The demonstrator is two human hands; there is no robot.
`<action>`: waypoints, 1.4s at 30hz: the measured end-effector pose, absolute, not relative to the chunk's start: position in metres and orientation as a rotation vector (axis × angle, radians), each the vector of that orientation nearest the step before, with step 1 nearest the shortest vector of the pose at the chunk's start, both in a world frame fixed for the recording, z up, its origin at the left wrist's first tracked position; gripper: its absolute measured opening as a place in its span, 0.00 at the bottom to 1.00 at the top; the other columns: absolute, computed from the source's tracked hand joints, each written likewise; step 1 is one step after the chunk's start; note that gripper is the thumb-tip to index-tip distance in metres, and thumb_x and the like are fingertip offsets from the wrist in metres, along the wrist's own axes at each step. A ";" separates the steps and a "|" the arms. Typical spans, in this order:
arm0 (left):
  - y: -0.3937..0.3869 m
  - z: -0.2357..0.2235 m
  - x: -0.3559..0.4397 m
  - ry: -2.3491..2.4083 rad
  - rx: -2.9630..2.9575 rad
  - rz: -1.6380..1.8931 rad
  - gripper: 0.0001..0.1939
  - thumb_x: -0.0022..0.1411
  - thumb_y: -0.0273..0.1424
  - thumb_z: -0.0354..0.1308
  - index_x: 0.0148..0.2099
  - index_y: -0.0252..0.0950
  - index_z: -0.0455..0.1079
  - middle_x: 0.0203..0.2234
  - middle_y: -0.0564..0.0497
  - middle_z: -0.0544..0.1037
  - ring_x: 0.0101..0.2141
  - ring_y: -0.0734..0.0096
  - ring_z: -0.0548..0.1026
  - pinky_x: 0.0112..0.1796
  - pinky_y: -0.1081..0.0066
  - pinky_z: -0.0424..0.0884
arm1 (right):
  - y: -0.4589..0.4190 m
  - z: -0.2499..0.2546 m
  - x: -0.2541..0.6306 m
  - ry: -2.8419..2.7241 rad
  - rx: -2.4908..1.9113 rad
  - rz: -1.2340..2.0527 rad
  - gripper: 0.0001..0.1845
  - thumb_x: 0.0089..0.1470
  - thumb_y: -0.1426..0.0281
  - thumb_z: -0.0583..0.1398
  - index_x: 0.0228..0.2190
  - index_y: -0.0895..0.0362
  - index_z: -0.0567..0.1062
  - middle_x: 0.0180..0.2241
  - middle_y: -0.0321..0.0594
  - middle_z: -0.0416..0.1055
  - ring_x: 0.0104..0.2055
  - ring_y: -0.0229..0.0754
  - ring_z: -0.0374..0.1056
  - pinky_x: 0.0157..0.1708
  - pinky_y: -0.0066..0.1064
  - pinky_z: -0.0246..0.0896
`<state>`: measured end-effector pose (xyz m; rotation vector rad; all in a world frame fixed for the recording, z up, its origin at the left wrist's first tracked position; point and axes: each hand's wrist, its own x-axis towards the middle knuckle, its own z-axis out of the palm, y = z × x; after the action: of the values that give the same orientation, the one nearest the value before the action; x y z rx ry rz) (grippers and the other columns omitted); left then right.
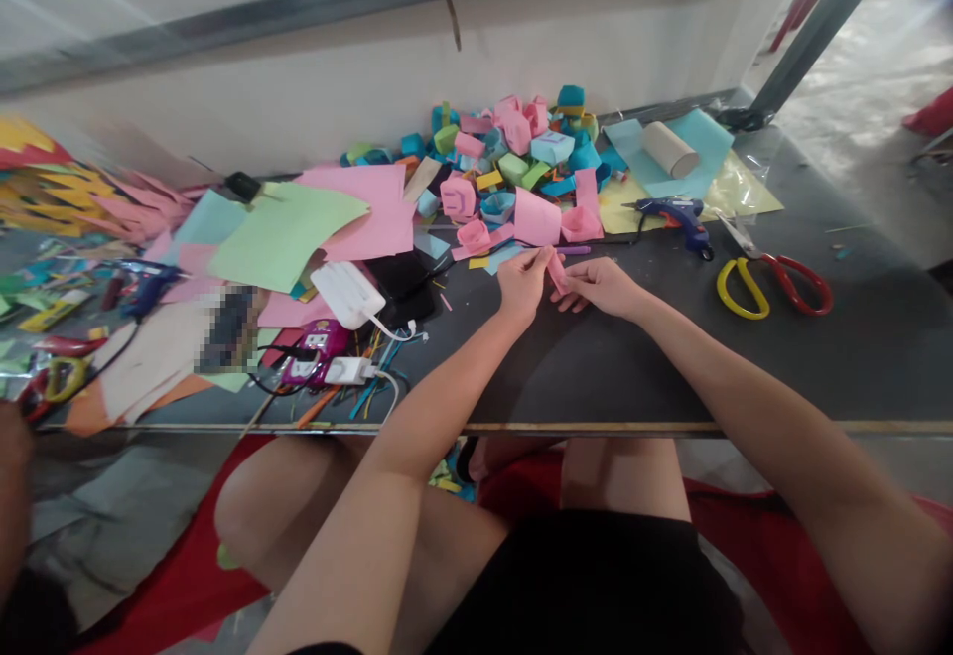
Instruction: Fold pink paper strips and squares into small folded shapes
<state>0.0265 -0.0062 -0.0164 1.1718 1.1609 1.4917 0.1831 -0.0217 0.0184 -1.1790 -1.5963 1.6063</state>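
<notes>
A small pink paper strip [557, 272] is held up between my two hands over the dark table. My left hand [525, 283] pinches its upper left part. On the other side, the thumb and fingertips of my right hand [602, 288] grip its lower end, with some fingers spread beneath. Just beyond my hands lie a pink paper piece [537, 216], a small pink folded paper ring [581, 224] and a purple pen-like stick [573, 250]. Behind these rises a pile of folded paper pieces [513, 167] in pink, blue, green and yellow.
To the right lie a blue glue gun [681, 218], scissors [770, 273] with red and yellow handles, and a cardboard tube [670, 150]. Leftward are paper sheets [290, 228], a white charger-like device [348, 295] and a purple power strip [317, 352] with cables. Another person's arm [13, 496] shows at far left.
</notes>
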 end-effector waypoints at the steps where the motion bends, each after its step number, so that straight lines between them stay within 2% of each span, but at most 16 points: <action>1: -0.006 -0.016 0.026 1.154 1.158 1.498 0.14 0.62 0.42 0.67 0.30 0.37 0.81 0.28 0.48 0.84 0.28 0.68 0.78 0.34 0.67 0.75 | -0.021 0.018 0.183 -1.606 -1.175 1.600 0.11 0.60 0.64 0.67 0.35 0.60 0.82 0.36 0.47 0.84 0.29 0.37 0.79 0.26 0.22 0.73; 8: -0.002 -0.010 0.021 1.057 1.172 1.377 0.20 0.55 0.50 0.71 0.32 0.36 0.82 0.27 0.49 0.83 0.22 0.76 0.71 0.26 0.72 0.69 | -0.021 0.014 0.186 -1.631 -1.116 1.574 0.16 0.56 0.58 0.69 0.33 0.60 0.81 0.36 0.47 0.84 0.27 0.36 0.78 0.26 0.23 0.72; 11: 0.002 -0.008 0.015 0.977 1.227 1.239 0.22 0.51 0.51 0.72 0.34 0.36 0.83 0.27 0.50 0.83 0.23 0.77 0.72 0.27 0.73 0.68 | -0.021 0.013 0.187 -1.616 -1.123 1.570 0.16 0.56 0.58 0.70 0.33 0.60 0.82 0.36 0.48 0.84 0.27 0.36 0.77 0.26 0.24 0.72; 18: 0.004 -0.011 0.014 0.977 1.228 1.255 0.21 0.52 0.51 0.72 0.30 0.36 0.81 0.27 0.49 0.83 0.29 0.72 0.78 0.33 0.72 0.72 | -0.021 0.012 0.184 -1.626 -1.121 1.538 0.16 0.55 0.58 0.70 0.32 0.60 0.82 0.35 0.47 0.84 0.25 0.35 0.76 0.24 0.24 0.71; 25: 0.002 -0.013 0.021 1.040 1.190 1.242 0.21 0.57 0.49 0.71 0.31 0.34 0.78 0.27 0.47 0.83 0.31 0.65 0.81 0.32 0.69 0.74 | -0.022 0.011 0.182 -1.657 -1.120 1.491 0.20 0.54 0.55 0.70 0.29 0.60 0.80 0.34 0.49 0.84 0.24 0.36 0.75 0.23 0.25 0.71; 30: 0.000 -0.012 0.023 1.076 1.204 1.275 0.22 0.57 0.50 0.70 0.29 0.35 0.77 0.24 0.49 0.81 0.31 0.65 0.82 0.33 0.70 0.74 | -0.020 0.010 0.183 -1.668 -1.114 1.478 0.22 0.53 0.52 0.70 0.29 0.60 0.81 0.35 0.50 0.84 0.24 0.37 0.76 0.23 0.27 0.71; 38: 0.001 -0.013 0.020 1.060 1.245 1.262 0.23 0.56 0.52 0.69 0.32 0.34 0.79 0.27 0.47 0.83 0.30 0.66 0.80 0.30 0.71 0.71 | -0.023 0.013 0.182 -1.707 -1.121 1.442 0.15 0.53 0.59 0.71 0.30 0.60 0.81 0.35 0.47 0.84 0.22 0.34 0.74 0.21 0.24 0.69; 42: 0.004 -0.011 0.015 0.981 1.261 1.179 0.25 0.52 0.53 0.72 0.34 0.34 0.81 0.30 0.46 0.84 0.27 0.72 0.77 0.28 0.73 0.70 | -0.022 0.011 0.182 -1.675 -1.142 1.445 0.13 0.53 0.62 0.70 0.30 0.60 0.81 0.35 0.47 0.84 0.22 0.33 0.73 0.20 0.23 0.69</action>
<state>0.0153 0.0039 -0.0108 1.2614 0.9815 1.1794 0.1824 -0.0224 0.0112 -1.1419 -1.6750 1.4449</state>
